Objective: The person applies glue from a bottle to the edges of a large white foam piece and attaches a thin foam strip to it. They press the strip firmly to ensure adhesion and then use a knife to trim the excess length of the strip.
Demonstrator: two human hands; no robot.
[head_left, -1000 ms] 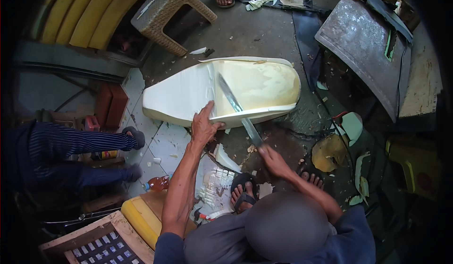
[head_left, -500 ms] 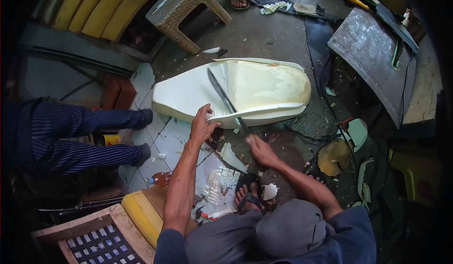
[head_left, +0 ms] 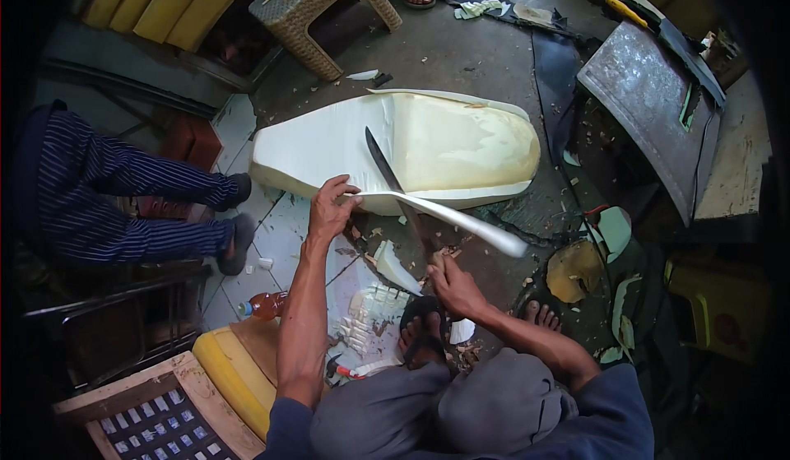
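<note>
The white foam block [head_left: 321, 151] lies on the floor [head_left: 444, 44], its long side toward the person. The left hand [head_left: 332, 207] touches the block's near edge, thumb and forefinger apart; whether they pinch the foam cannot be determined. The right hand [head_left: 455, 285] has its fingers clamped on the handle end of a long knife [head_left: 380, 160], whose blade slants across the block. A pale foam strip [head_left: 469, 225] extends from the near edge, its far end clear of the block.
</note>
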